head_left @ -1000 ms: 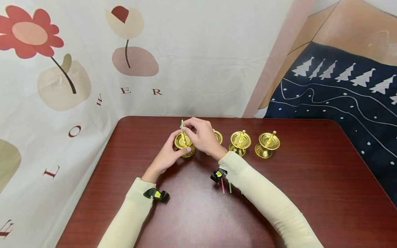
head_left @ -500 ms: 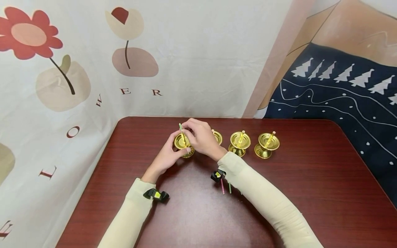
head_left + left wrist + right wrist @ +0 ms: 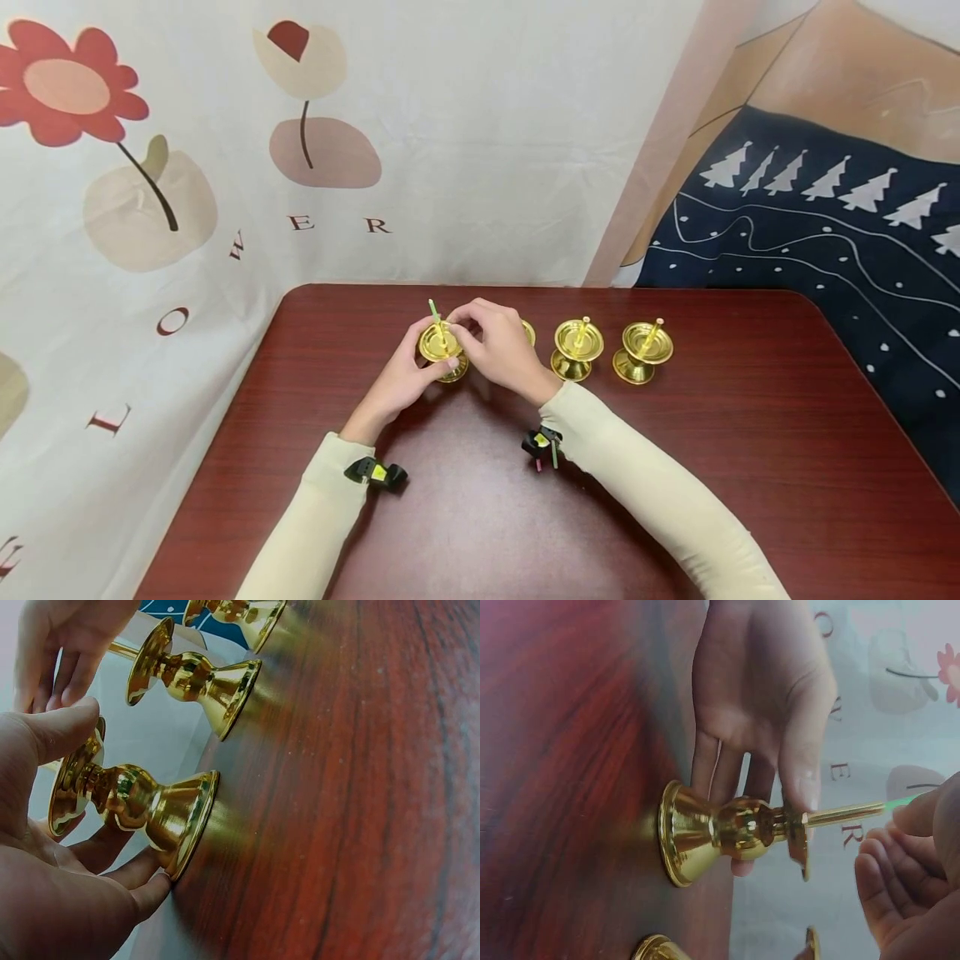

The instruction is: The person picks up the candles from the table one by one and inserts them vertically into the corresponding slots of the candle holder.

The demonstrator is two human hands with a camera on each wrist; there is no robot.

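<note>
Steadying the leftmost gold holder [image 3: 442,350] on the table [image 3: 750,467], the left hand [image 3: 397,379] is gripping its stem while the right hand [image 3: 495,346] is pinching the green candle [image 3: 434,313]; too much sideways push could probably snap it.

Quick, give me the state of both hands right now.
Left hand: fingers curled round the gold candle holder, holding it.
Right hand: fingertips pinch the thin green candle standing in that holder.
</note>
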